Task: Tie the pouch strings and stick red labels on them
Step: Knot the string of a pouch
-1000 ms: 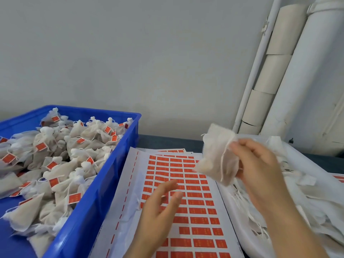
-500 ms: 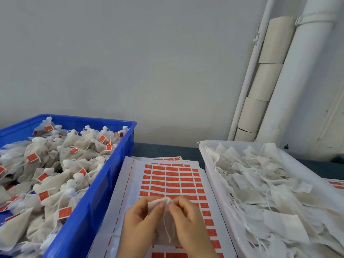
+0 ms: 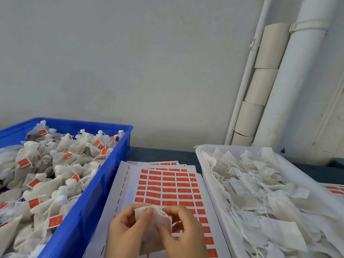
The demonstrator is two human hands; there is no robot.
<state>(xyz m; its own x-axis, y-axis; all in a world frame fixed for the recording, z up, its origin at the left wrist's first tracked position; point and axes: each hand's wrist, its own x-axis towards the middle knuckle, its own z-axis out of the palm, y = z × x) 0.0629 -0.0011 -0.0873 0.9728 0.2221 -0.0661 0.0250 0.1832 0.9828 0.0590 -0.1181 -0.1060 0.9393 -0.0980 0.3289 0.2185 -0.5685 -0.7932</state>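
Dark worktop (image 3: 160, 155) against the wall.
Blue crate (image 3: 89, 211) at left, stacked red label sheets (image 3: 167, 189) in the middle, white tray (image 3: 208, 183) at right, another sheet (image 3: 333, 189) beyond it.

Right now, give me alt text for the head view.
The left hand and right hand hold a pouch over a label sheet. A blue bin of tied, labelled pouches stands left, a white bin of untied pouches right.

Pouch (image 3: 149, 237) partly behind fingers (image 3: 163, 233); label print (image 3: 168, 190) illegible.
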